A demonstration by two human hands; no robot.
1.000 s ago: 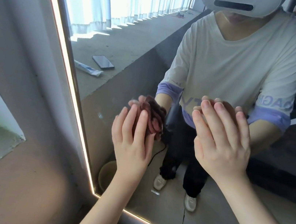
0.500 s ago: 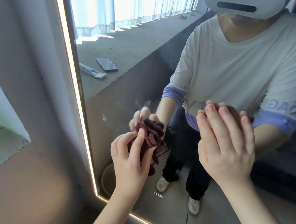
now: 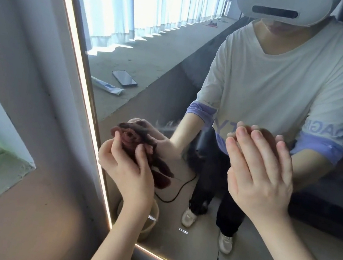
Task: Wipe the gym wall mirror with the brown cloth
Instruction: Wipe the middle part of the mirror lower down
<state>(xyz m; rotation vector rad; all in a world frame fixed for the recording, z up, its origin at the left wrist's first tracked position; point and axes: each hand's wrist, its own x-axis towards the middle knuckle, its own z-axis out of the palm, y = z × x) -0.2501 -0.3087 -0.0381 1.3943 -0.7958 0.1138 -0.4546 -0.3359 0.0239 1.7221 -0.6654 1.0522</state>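
- i judge i'm mid-wipe: my left hand (image 3: pixel 125 167) has its fingers curled round the bunched, fuzzy dark brown cloth (image 3: pixel 135 144), pressed to the tall, light-framed wall mirror (image 3: pixel 158 65) near its left edge.
- my right hand (image 3: pixel 257 171) lies flat at the glass and holds nothing.
- the next move calls for firm pressure and a sweep rightward.
- the cloth looks crumpled, with a loose tail hanging below my grip.

Crumpled brown cloth (image 3: pixel 130 143) against the wall mirror (image 3: pixel 154 60) near its left edge
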